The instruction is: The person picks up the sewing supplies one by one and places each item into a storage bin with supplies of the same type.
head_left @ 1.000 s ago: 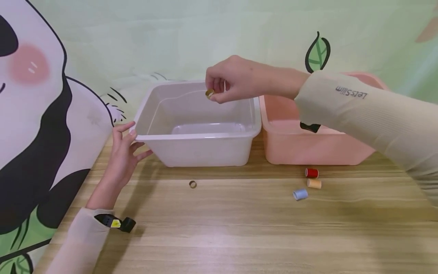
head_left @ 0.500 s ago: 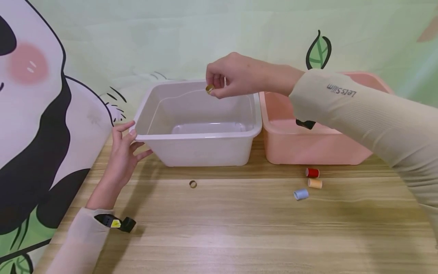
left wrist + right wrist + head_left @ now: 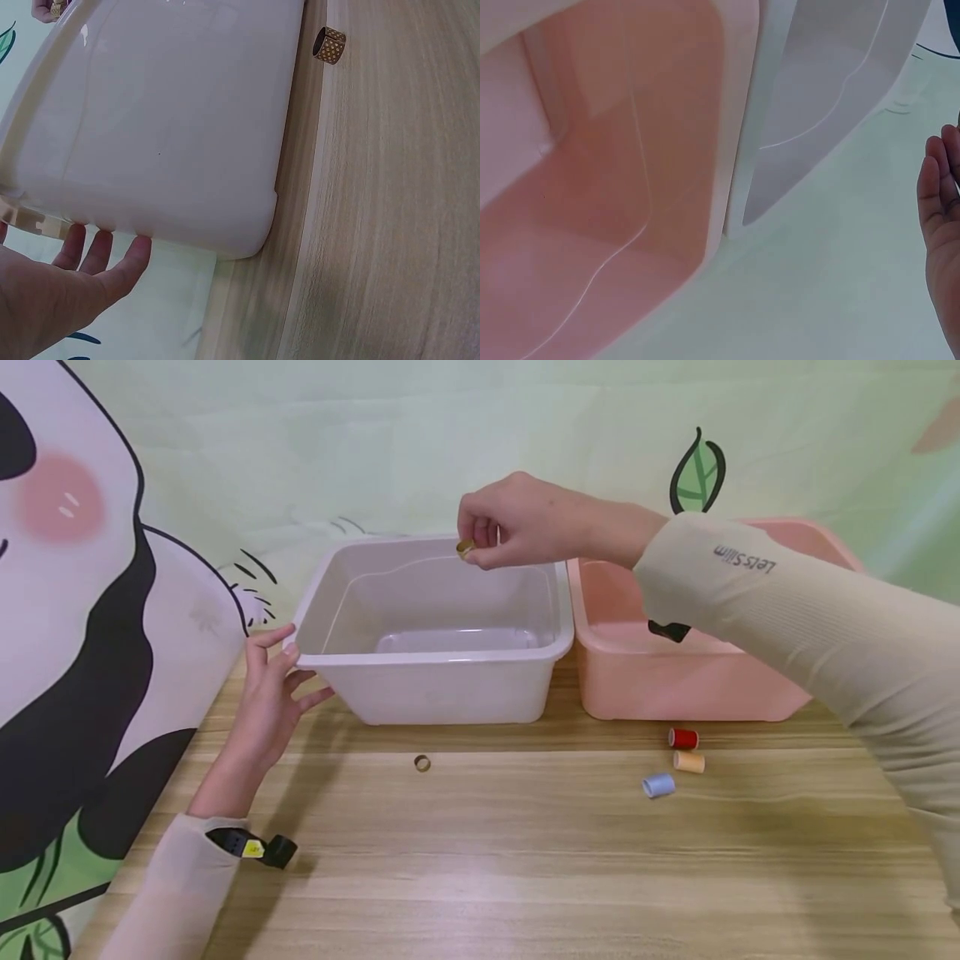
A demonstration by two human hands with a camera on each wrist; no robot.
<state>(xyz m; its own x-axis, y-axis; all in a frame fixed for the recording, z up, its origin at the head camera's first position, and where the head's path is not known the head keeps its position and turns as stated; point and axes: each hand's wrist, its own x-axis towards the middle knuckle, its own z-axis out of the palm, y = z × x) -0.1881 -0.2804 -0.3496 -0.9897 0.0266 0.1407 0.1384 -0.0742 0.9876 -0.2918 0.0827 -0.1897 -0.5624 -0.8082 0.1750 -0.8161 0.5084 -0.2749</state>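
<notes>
Over the white bin's [image 3: 442, 689] far rim, my right hand [image 3: 517, 522] pinches a small brass-coloured sleeve bushing [image 3: 465, 548] between thumb and fingertips. A second bushing [image 3: 422, 763] lies on the table in front of that bin; in the left wrist view this bushing [image 3: 330, 46] is a short split ring with a dotted outside. My left hand [image 3: 270, 702] grips the bin's left front corner at the rim. Its fingertips [image 3: 139, 247] press the outer wall there. In the right wrist view only part of my right hand [image 3: 943, 217] shows, its grip cut off.
A pink bin [image 3: 690, 685] stands right beside the white one, partly behind my right forearm. In front of it lie three thread spools: red [image 3: 683, 739], peach [image 3: 689, 762] and light blue [image 3: 658, 786]. A printed cloth backdrop [image 3: 375, 452] hangs behind.
My right hand has risen slightly over the white bin with the bushing still pinched, and its sleeve has shifted a little left. The left hand stays at the corner.
</notes>
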